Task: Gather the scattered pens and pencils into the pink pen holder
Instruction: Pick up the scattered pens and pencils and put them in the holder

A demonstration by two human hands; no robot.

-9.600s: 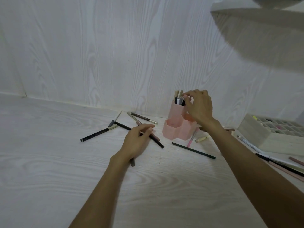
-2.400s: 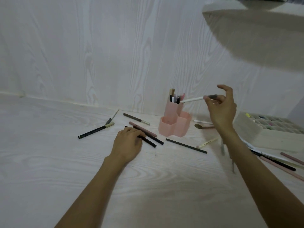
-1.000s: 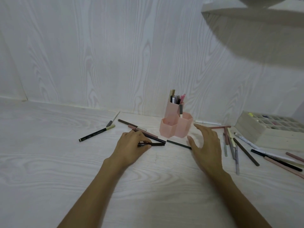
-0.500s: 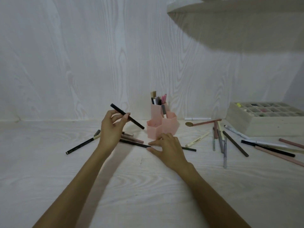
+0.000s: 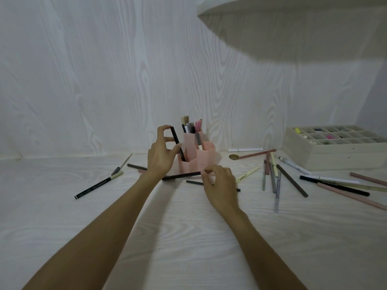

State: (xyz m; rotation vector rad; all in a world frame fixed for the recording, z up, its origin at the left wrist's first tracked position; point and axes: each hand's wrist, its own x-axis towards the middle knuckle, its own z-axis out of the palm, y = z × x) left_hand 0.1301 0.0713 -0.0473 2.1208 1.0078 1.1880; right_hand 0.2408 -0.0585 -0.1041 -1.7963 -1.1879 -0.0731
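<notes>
Just right of the left hand (image 5: 160, 155), the holder (image 5: 201, 158) takes its near-upright black pen (image 5: 178, 146); the right hand (image 5: 218, 184) pinches another pen (image 5: 182, 176), lying crosswise.

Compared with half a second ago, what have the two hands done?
The left hand has tipped its black pen upright, tip into a low front cell of the pink pen holder. The right hand, flat before, now pinches a dark pen by its end. Holder and the loose pens at right look unmoved.
</notes>
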